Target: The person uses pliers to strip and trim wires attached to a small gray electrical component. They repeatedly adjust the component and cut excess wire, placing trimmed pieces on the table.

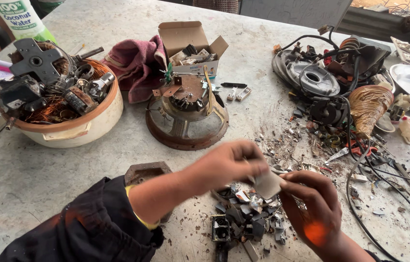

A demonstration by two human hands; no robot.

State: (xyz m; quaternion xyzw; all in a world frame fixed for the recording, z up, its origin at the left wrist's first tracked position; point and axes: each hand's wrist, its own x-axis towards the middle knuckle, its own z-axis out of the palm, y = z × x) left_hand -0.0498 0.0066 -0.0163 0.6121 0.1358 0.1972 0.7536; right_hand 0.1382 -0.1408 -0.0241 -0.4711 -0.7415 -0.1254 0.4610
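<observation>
step: working a small grey part loose | left hand and right hand both pinched on it, above scrap pile | next: likely needs firm twist over pile

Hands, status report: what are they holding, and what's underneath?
Left hand and right hand pinch one small grey part between them. Scrap pile directly below. Rusty motor base beyond, apart.
</observation>
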